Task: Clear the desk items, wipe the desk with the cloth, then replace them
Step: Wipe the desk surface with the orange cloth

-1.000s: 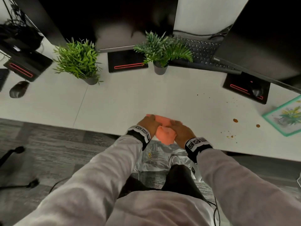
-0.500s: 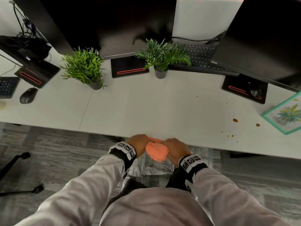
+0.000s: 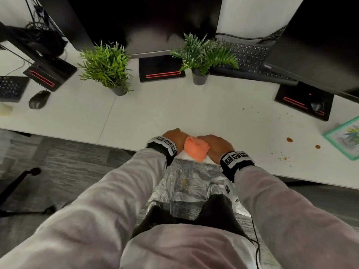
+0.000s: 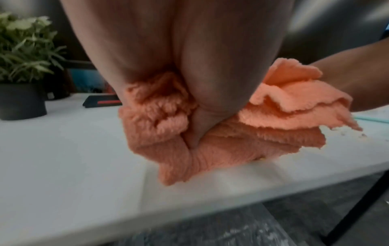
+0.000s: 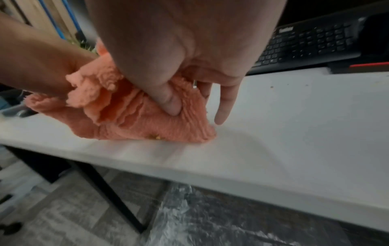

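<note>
An orange cloth is bunched at the white desk's front edge, partly over the edge. My left hand grips its left side, the thumb pressed into the folds. My right hand pinches its right side with the thumb, while the little finger points down at the desk. A yellow crumb clings to the cloth. Two potted plants stand at the back of the desk.
Brown crumbs and spots lie on the desk to the right. A framed picture sits at the right edge. Keyboard, monitors, black stands and mice line the back. Silvery sheeting covers the floor below.
Both hands have kept hold of the cloth at the desk's front edge, drawing it toward the edge and then slightly back onto the desk. My head view shifted.
</note>
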